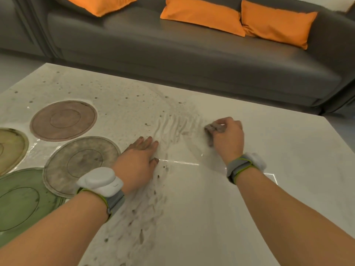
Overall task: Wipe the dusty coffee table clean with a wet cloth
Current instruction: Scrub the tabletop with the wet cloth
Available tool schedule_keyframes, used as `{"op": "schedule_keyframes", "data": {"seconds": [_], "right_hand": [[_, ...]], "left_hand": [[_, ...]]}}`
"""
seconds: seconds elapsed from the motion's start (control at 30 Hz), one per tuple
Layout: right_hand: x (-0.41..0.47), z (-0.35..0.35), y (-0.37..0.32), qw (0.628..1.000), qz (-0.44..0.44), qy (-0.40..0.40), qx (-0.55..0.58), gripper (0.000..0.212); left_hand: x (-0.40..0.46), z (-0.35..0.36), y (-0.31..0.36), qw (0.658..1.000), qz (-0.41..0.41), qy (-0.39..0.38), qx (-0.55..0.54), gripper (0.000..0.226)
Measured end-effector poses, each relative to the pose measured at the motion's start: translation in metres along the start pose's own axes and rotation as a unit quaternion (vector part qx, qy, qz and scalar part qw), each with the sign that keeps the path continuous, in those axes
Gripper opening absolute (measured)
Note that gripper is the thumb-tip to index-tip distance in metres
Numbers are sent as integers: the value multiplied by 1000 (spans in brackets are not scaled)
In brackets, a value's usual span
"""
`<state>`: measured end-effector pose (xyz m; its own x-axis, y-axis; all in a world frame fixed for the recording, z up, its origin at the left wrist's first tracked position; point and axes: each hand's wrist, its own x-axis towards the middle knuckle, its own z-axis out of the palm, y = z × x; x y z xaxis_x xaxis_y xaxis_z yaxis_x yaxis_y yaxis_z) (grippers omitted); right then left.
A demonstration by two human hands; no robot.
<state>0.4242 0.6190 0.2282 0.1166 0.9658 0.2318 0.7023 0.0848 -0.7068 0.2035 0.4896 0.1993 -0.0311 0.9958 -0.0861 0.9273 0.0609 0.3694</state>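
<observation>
Coffee table point(269, 169): pale, glossy top, occupying most of the view. Surface to the right of the person's hands reads clean and reflective; surface to their left carries a grainy layer of dust with dark specks.

Dust ridges point(172, 123): wavy streaks lie between the two hands and just beyond them, toward the sofa. A second band of smeared dust with dark marks runs from the left hand back toward the near table edge.

Right hand point(227, 138): fingers curled tight around a small, bunched, grey-brown cloth point(212, 129). The cloth protrudes from the left side of the fist and touches the table top at the edge of the ridges. It is near the middle of the table.

Left hand point(137, 160): laid flat on the table, palm down, fingers extended and close together, holding nothing. Fingertips show dark soiling.

Both wrists carry grey straps with white devices; left unit point(99, 182), right unit point(253, 160).

Four round mats sit on the table to the left of the left hand: brown mat point(63, 120) farthest from the person, grey mat point(82, 164) touching distance from the left wrist, green mat point(21, 200) nearest, yellow mat point(9, 146) cut by the frame edge. All are dusty.

Grey sofa point(192, 60) stands beyond the far table edge, bearing three orange cushions point(201, 16)
</observation>
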Motion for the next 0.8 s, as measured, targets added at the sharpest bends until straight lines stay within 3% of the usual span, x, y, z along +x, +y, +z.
{"op": "schedule_keyframes", "data": {"seconds": [0.07, 0.13, 0.27, 0.37, 0.4, 0.47, 0.53, 0.6, 0.67, 0.73, 0.8], "right_hand": [[7, 0, 5, 997, 45, 13, -59, 19], [0, 11, 0, 996, -13, -14, -84, 20], [-38, 40, -22, 963, -203, -176, 11, 28], [-30, 33, -25, 952, -186, -232, 69, 24], [-21, 26, -23, 956, -159, -224, 104, 23], [1, 14, -15, 976, -98, -126, 145, 19], [23, 5, -7, 997, -5, -14, 76, 16], [31, 10, -2, 998, 47, 9, -29, 19], [21, 26, -9, 998, -23, -21, -59, 21], [1, 42, -20, 982, -151, -109, -11, 26], [-8, 51, -27, 955, -223, -194, 7, 26]], "left_hand": [[8, -1, -2, 1000, -3, 2, 11, 61], [16, -2, -5, 1000, -2, -1, 14, 63], [28, -2, -11, 1000, 2, 0, 8, 66], [28, -2, -13, 1000, 3, 11, 11, 66], [28, -2, -13, 1000, 3, 13, 9, 65], [29, -1, -13, 1000, 3, 12, 5, 65], [30, 0, -13, 1000, 1, 9, 0, 66], [34, -1, -13, 1000, -3, 3, 0, 67], [38, -3, -14, 1000, -5, -5, -1, 69], [41, -5, -16, 1000, -4, -8, -4, 72], [43, -8, -19, 1000, -2, -8, -12, 75]]}}
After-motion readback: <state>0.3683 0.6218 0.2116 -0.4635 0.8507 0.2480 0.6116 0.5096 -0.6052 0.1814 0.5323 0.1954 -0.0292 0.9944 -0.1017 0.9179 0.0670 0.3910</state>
